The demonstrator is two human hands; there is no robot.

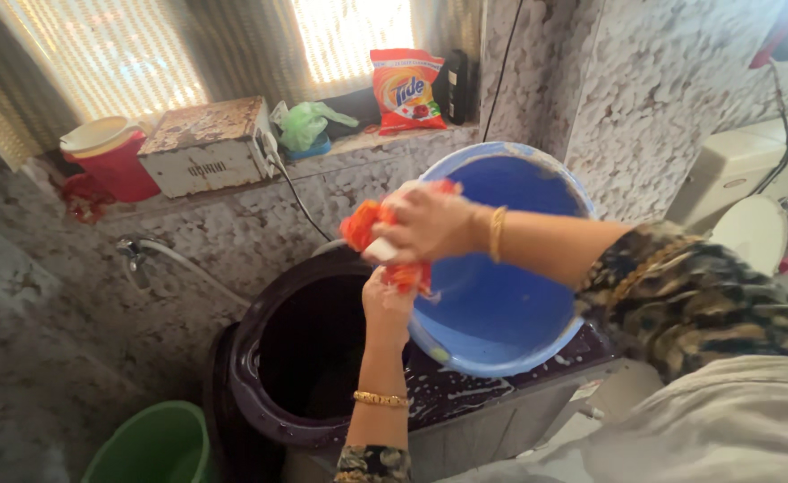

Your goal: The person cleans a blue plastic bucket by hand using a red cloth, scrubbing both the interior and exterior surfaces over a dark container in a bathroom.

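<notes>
Both hands grip a wet orange-red cloth (364, 221) above the round opening of a dark purple washing machine (278, 358). My right hand (425, 224), with a gold bangle, holds the cloth's upper part. Just below it, my left hand (385, 302), also with a gold bangle at the wrist, is closed on the lower end. Behind the hands a blue plastic bucket (501, 304) lies tilted on the machine's top, its mouth facing me.
A green bucket (157, 445) stands on the floor at lower left. The window ledge holds a red mug (117, 161), a worn white box (206, 148), a green bag (309, 125) and an orange detergent packet (407, 89). A tap (130, 255) juts from the wall. A white appliance (752, 170) stands at right.
</notes>
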